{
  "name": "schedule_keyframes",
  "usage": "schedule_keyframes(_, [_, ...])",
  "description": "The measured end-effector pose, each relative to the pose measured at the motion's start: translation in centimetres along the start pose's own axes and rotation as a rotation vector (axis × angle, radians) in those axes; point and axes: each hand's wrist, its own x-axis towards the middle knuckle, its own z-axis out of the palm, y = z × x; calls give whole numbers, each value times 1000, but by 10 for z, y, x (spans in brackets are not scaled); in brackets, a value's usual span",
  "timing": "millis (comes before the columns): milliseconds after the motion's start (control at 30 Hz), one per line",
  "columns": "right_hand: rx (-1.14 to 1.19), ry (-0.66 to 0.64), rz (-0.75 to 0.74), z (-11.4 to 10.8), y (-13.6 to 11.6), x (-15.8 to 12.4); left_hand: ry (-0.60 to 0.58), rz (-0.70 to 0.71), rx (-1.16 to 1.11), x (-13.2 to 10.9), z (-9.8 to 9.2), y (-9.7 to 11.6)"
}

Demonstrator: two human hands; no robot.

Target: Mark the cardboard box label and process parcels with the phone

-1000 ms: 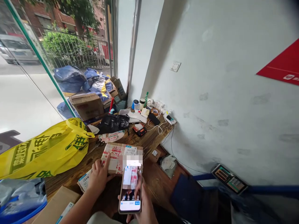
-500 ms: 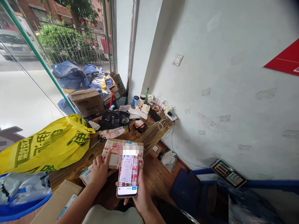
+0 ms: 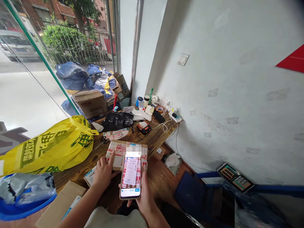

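A smartphone [image 3: 130, 177] with a lit screen showing a labelled parcel is held upright by my right hand [image 3: 145, 193], its fingers wrapped round the lower part. Behind the phone lies a cardboard parcel [image 3: 117, 157] bound with red and white tape, at the table's near edge. My left hand [image 3: 104, 171] grips the left side of this parcel, index finger stretched over its top and the thumb low at the near side. The phone hides the middle of the parcel. A second labelled parcel [image 3: 90, 176] sits under my left forearm.
On the wooden table [image 3: 163, 133] are scissors [image 3: 104, 140], a black plastic bag [image 3: 117, 121], a small printer [image 3: 143, 127], a black phone [image 3: 159, 117] and cables. A yellow bag [image 3: 57, 144] lies left, above a blue tub [image 3: 28, 212]. A carton [image 3: 63, 202] stands at lower left.
The whole view has shifted slightly, so most things appear a little further right. Both hands keep their hold; the parcel picture on the phone's screen looks slightly different.
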Motion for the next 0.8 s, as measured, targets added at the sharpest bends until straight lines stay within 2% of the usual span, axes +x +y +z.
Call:
schedule_keyframes(167, [-3, -4, 6, -1, 3, 3, -5, 5, 3, 1, 1, 0])
schedule_keyframes(533, [-20, -2, -77, 3, 7, 23, -3, 18, 9, 1, 3, -2])
schedule_keyframes(800, [8, -36, -88, 4, 5, 23, 30, 35, 27, 0, 4, -3])
